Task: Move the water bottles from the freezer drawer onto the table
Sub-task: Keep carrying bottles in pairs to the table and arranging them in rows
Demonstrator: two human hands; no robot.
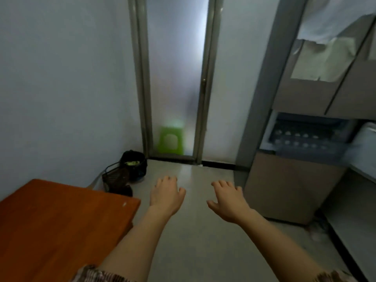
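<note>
Bare fingers point(220, 183) on both hands spread and loose, holding nothing. Left hand point(165, 195) and right hand point(227, 200) hang palm-down over the grey floor point(195, 241), a gap between them. Orange wood table point(61, 220) sits just left of the left hand, top bare. Freezer drawer point(309, 137) is pulled open right of and above the right hand; pale round shapes inside, too blurred to call bottles. Black bin point(134, 164) beyond the table.

No legible text, labels, brands or numbers anywhere; frame too blurred to read.
</note>
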